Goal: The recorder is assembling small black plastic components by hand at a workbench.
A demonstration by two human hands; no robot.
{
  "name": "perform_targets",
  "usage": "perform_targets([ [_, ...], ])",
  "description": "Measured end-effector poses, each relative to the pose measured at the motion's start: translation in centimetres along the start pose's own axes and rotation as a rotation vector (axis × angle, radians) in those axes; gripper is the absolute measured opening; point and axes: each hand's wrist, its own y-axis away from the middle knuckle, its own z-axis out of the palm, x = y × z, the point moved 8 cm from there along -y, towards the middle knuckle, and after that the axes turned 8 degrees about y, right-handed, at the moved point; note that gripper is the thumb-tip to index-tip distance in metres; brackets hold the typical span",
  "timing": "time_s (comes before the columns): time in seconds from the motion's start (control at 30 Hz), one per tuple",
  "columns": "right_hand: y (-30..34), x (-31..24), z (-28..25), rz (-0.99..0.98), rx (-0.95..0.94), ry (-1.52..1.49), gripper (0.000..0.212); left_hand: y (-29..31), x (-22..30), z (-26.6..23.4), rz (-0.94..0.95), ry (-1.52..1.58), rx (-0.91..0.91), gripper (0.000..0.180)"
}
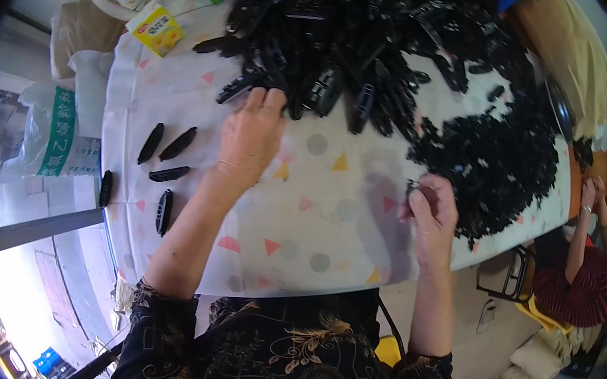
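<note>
A large heap of black oblong plastic pieces [322, 90] covers the far middle of the table. At its near left edge, my left hand [251, 138] has its fingers curled down onto a black oblong plastic piece [235, 90], partly hidden by them. My right hand [432, 212] is raised at the right, thumb and fingers pinched on a small black plastic part [412, 187]. Beside it spreads a pile of small black parts [501, 167]. Several single oblong pieces [178, 143] lie apart on the cloth left of my left forearm.
A patterned white cloth covers the table [297, 241]. On its far left stands a yellow box [158, 31], near plastic bags [63, 132]. A large tan sack [572, 63] is at the far right. Another person [582, 274] sits at the right, past a dark chair frame [507, 276].
</note>
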Motion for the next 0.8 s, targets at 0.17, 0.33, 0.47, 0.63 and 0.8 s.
perform_targets([
  [0.17,2.2,1.9,0.9,0.163,-0.108,-0.469,0.009,2.2,0.5,-0.2,-0.033,0.330,0.012,0.019],
  [0.33,4.9,1.5,1.3,0.113,-0.164,-0.475,0.008,7.1,3.5,2.1,-0.280,1.249,-0.249,0.020],
  [0.47,7.0,0.9,0.5,0.040,-0.128,-0.417,0.008,11.0,8.2,4.1,-0.390,1.640,-0.488,0.026],
  [0.63,9.6,-0.1,0.2,-0.088,-0.014,-0.422,0.009,13.7,11.7,5.0,-0.426,1.725,-0.605,0.025],
  [0.8,10.8,0.4,1.2,-0.014,-0.061,-0.613,0.008,14.7,13.7,4.9,-0.395,1.668,-0.634,0.029],
])
